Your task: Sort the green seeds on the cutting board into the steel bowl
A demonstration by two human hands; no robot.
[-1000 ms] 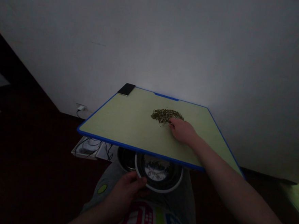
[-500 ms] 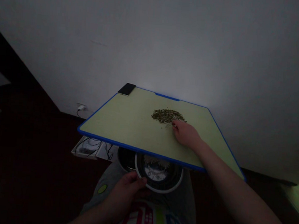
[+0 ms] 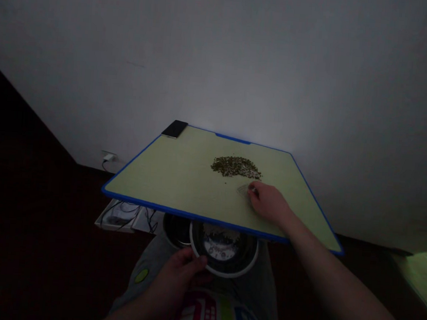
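Fingertips of the right hand [image 3: 267, 201] are drawn into a narrow pinch over the worktop [image 3: 171, 186], just short of a heap of small grains [image 3: 231, 166]; whether anything is gripped there cannot be told. By the left hand [image 3: 178, 274], the rim of a metal bowl [image 3: 228, 268] is pinched, presumably so that it is held steady below the worktop's near edge. Just beside it, a second bowl [image 3: 169, 232] is partly hidden. A phone or tablet [image 3: 174, 129] is set at the far left corner, probably out of the way. Coloured print is seen on the shirt [image 3: 197, 319], but no brand or writing can be read.
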